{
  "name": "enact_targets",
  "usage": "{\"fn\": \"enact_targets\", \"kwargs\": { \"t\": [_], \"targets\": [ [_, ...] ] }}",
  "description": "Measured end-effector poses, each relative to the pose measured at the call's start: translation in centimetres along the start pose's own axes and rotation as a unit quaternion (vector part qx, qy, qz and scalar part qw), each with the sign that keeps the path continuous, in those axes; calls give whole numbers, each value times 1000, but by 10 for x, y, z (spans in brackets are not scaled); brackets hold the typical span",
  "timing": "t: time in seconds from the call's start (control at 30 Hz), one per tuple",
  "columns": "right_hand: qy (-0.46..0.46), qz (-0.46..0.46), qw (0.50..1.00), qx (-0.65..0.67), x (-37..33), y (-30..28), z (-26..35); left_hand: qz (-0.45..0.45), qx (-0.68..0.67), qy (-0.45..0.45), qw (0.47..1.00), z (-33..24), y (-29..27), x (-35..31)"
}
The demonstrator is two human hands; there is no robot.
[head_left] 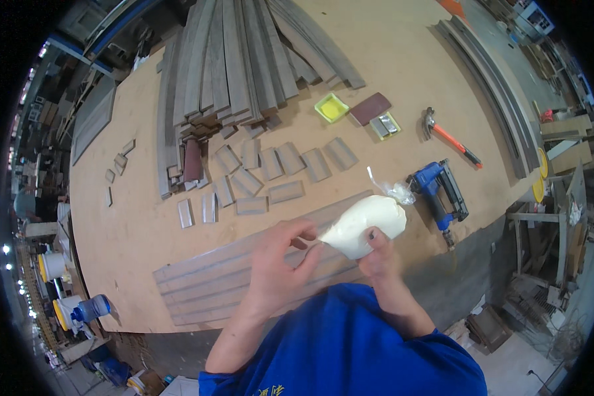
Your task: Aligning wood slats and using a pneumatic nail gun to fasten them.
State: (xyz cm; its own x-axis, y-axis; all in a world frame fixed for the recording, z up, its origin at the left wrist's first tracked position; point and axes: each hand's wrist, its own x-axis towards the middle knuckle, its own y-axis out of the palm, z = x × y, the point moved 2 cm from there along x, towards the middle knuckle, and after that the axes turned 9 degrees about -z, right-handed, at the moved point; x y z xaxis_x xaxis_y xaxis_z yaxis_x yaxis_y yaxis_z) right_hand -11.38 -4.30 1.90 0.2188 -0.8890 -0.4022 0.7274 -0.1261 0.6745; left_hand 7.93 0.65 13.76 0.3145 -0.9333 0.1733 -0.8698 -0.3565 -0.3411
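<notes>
My right hand (380, 259) grips a plump white bag (363, 224), cone-shaped with a narrow tip pointing left. Its thumb presses on the bag's side. My left hand (285, 261) pinches at the tip, with thumb and fingertips curled around it. Below the bag lies a panel of long grey-brown wooden slats (224, 280), set side by side on the wooden table (129, 244). A crumpled clear plastic piece (400, 192) rests just beyond the bag. Right of it is a blue and black nail gun (440, 195).
Short wooden blocks (270, 164) lie scattered ahead, before a stack of long grey boards (228, 59). Farther right are a yellow-green tray (331, 107), a dark red sanding block (370, 109) and an orange-handled hammer (452, 138). Long dark strips (492, 86) line the right edge.
</notes>
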Motion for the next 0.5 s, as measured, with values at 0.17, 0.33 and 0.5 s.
{"fn": "enact_targets", "kwargs": {
  "t": [0.17,0.33,0.5],
  "targets": [
    [10,13,1000,-6,-4,4,-2,8,30,28,999,1,-3,-3],
    [49,-8,998,28,-4,0,-11,-49,-38,-23,998,14,-8,-7],
    [47,-29,998,-32,8,-2,3,-177,-110,-117,971,51,-51,-1]
  ]
}}
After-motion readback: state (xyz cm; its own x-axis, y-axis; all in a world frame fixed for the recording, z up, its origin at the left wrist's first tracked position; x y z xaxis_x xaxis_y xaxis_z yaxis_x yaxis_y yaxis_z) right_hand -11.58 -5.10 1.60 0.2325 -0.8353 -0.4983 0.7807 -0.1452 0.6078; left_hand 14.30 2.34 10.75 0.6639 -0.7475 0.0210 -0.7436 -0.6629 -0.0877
